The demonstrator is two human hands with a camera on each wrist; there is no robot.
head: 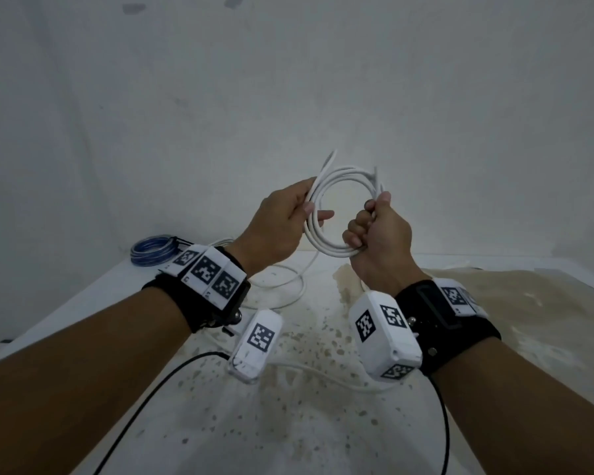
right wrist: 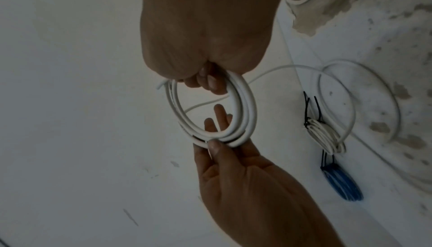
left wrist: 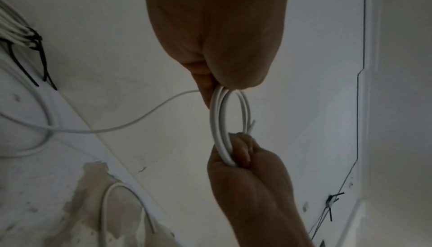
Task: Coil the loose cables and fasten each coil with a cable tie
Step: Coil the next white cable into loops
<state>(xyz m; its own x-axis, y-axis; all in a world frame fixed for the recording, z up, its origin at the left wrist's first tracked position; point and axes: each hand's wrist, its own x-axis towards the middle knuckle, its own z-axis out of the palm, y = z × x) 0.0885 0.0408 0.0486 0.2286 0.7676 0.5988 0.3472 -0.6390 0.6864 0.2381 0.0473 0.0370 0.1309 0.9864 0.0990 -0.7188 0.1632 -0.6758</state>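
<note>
A white cable coil [head: 343, 174] of several loops is held up in the air above the table, between both hands. My left hand [head: 299, 207] pinches its left side between thumb and fingers, with one finger reaching through the ring. My right hand [head: 371, 217] is fisted round the lower right side. The left wrist view shows the left hand [left wrist: 210, 84] above the coil [left wrist: 218, 121]. In the right wrist view the right hand [right wrist: 208, 79] grips the coil [right wrist: 245, 99] at its top. A loose tail [head: 290, 286] runs from the coil down onto the table.
A blue coil [head: 151, 250] bound with a black tie lies at the table's far left edge. Beside it in the right wrist view sits a white tied coil [right wrist: 325, 136]. The stained white table [head: 316, 423] meets a white wall behind. Black wrist-camera leads [head: 144, 406] cross the near table.
</note>
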